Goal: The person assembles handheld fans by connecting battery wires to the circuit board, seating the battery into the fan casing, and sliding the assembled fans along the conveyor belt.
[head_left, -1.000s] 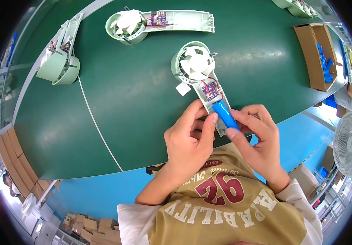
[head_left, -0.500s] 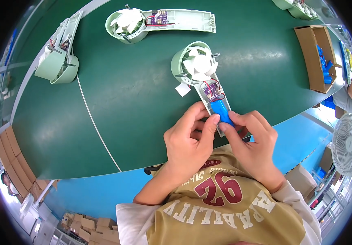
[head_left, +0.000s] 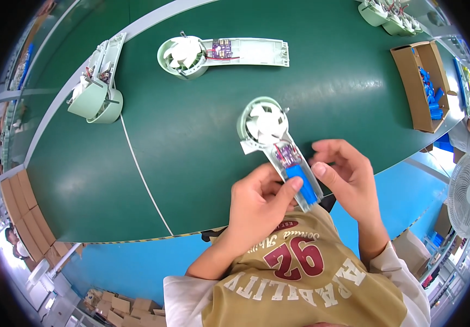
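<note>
A pale green handheld fan half (head_left: 265,124) with white blades lies tilted in front of me, its handle pointing toward my body. Inside the handle sit a purple circuit board (head_left: 287,155) with thin red wires and a blue battery (head_left: 302,185). My left hand (head_left: 265,199) grips the handle from the left, thumb resting on the battery. My right hand (head_left: 346,177) is just right of the handle, fingers curled apart with nothing in them. A small white square tab (head_left: 248,146) sticks out below the fan ring on its left.
Another opened fan half (head_left: 246,53) lies at the back of the green table (head_left: 191,141). More fan housings (head_left: 96,101) stand at the left edge and a further group (head_left: 390,17) at the far right. A cardboard box (head_left: 417,90) of blue batteries is on the right.
The fan half has come nearer to my body. My right hand has let go of the battery end and moved off to the right; the battery now lies along the handle.
</note>
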### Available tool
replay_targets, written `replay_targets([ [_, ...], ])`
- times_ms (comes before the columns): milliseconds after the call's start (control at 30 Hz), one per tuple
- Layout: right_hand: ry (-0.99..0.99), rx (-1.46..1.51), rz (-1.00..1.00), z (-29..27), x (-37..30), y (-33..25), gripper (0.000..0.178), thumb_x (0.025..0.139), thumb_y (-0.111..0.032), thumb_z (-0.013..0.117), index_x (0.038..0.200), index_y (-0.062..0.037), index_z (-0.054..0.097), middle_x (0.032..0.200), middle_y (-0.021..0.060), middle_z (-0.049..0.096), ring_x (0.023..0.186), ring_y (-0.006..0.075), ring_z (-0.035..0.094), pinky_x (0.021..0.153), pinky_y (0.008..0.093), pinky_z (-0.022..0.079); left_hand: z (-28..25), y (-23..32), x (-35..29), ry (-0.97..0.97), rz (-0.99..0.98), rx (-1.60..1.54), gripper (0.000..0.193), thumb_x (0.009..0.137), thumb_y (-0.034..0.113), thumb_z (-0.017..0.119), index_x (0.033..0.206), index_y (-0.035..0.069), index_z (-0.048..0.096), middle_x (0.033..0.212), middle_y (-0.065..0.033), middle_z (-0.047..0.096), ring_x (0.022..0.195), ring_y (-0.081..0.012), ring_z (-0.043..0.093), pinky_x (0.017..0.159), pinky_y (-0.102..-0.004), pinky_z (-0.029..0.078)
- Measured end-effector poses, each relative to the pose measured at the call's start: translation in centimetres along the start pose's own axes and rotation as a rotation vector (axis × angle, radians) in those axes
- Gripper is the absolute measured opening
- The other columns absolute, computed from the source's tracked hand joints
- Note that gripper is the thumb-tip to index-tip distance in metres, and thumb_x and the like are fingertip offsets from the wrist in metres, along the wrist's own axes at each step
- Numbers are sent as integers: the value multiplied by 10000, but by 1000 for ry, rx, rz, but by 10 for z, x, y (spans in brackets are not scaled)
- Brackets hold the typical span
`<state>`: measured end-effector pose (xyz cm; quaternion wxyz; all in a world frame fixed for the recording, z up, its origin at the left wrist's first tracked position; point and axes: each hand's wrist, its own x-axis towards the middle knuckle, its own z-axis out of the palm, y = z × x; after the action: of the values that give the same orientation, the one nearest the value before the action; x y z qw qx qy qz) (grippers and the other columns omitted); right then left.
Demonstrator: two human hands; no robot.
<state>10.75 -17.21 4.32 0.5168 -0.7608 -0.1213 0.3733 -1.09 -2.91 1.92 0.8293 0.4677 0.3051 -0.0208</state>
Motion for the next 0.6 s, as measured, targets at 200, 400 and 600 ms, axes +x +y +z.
replay_targets([
  [200,-41,247,8,18,3,-8,394,940,-97,696,1295,44,596,1140,107,678,1013,150,647,892,310,531,4,-3,-13,-74,-81,-228,258,975,105,685,1185,-37,639,955,-67,726,776,-84,689,622,-228,583],
  [400,194,-435,-467,25,17,-3,280,743,-49,846,995,-33,725,898,39,657,721,107,572,557,232,442,1,-5,2,73,71,252,219,917,102,745,1078,-14,652,812,-57,714,631,-87,676,543,-246,544],
  [600,226,-401,-427,34,22,-3,171,774,-30,819,902,-26,707,844,13,621,647,56,517,525,207,393,-13,-7,8,317,372,533,302,806,76,841,1029,17,646,773,-54,667,611,-106,660,520,-255,533],
])
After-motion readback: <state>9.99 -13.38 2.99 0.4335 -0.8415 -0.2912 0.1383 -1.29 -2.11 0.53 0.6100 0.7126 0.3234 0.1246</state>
